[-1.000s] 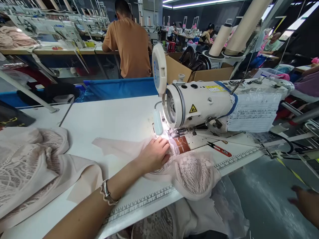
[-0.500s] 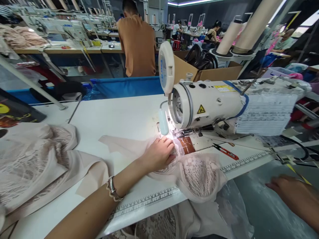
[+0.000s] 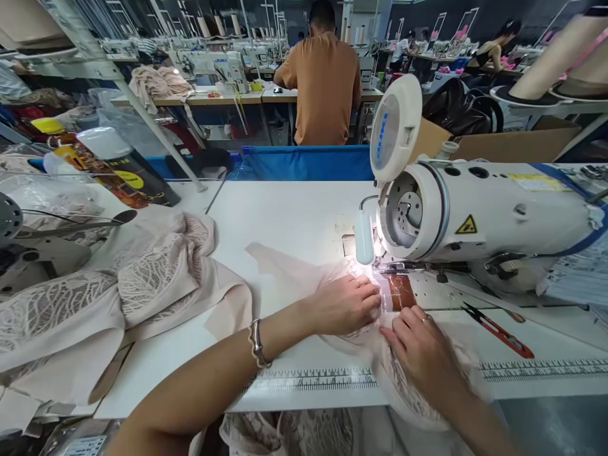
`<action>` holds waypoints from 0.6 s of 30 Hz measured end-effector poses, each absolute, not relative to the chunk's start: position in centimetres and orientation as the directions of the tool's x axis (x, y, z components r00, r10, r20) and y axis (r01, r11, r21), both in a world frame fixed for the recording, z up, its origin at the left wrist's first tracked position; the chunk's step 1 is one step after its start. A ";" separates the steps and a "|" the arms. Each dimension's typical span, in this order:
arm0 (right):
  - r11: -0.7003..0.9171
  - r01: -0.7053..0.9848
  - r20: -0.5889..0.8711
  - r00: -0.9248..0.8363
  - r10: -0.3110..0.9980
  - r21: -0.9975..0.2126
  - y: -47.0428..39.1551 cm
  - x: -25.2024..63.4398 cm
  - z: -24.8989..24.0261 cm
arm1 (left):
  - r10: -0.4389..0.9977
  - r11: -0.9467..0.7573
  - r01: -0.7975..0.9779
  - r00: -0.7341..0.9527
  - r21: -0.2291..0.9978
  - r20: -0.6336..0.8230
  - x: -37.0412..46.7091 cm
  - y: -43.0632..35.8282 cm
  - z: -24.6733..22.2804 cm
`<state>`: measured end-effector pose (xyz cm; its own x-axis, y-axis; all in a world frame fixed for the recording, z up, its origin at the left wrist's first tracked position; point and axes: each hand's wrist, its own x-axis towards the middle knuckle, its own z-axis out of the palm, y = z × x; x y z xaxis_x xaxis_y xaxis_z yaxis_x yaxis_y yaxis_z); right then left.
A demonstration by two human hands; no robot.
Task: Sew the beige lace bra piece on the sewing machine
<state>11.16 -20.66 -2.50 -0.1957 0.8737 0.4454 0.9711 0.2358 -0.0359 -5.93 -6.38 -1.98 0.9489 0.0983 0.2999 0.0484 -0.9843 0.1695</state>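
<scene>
A pale beige lace bra lies on the white sewing table, one side under the sewing machine head and its cup at the front edge. My left hand, with a bracelet at the wrist, presses curled fingers on the fabric just left of the lit needle area. Close by on the right, my right hand grips the lace between thumb and fingers. Sheer fabric trails to the left. Glare and the light blue lamp hide the needle itself.
More beige lace bras are heaped at left, beside a spray can. Red thread snips lie right of my right hand, above a printed ruler. Beyond the blue cloth sits a person in brown.
My right hand has come in from the far right and taken hold of the lace bra. My left hand stays on the fabric by the needle. The view has turned left.
</scene>
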 end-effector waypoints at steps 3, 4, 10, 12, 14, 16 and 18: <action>0.316 0.946 0.482 -0.245 0.841 -0.072 -20.1 14.4 -2.0 | 0.106 -0.987 0.066 0.952 0.147 0.286 -5.8 -6.5 -2.0; 0.272 0.956 0.474 -0.192 0.860 -0.107 -19.7 15.4 -1.8 | 0.108 -0.987 0.069 0.952 0.144 0.287 -5.8 -6.6 -1.9; 0.162 0.969 0.145 -0.136 0.980 -0.188 -17.0 17.8 -1.1 | 0.084 -0.988 0.040 0.952 0.150 0.296 -5.7 -6.6 -1.0; 0.217 0.963 0.140 -0.196 0.971 -0.159 -16.5 17.3 -1.4 | 0.083 -0.987 0.040 0.956 0.156 0.281 -5.8 -6.5 -0.6; 0.242 0.961 0.164 -0.220 0.962 -0.135 -16.1 16.9 -1.8 | 0.084 -0.986 0.040 0.959 0.162 0.270 -5.8 -6.4 -0.4; 0.248 0.962 0.188 -0.225 0.956 -0.111 -15.9 16.7 -2.0 | 0.088 -0.986 0.046 0.961 0.162 0.263 -5.9 -6.4 -0.3; 0.257 0.964 0.206 -0.237 0.949 -0.073 -15.7 16.6 -2.0 | 0.097 -0.986 0.055 0.959 0.159 0.266 -5.9 -6.3 -0.4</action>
<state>16.63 -15.69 -2.05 -0.2374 0.9494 0.2056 0.9637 0.2567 -0.0727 -5.86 -6.31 -0.38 0.9591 0.0966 0.2660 0.0551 -0.9857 0.1591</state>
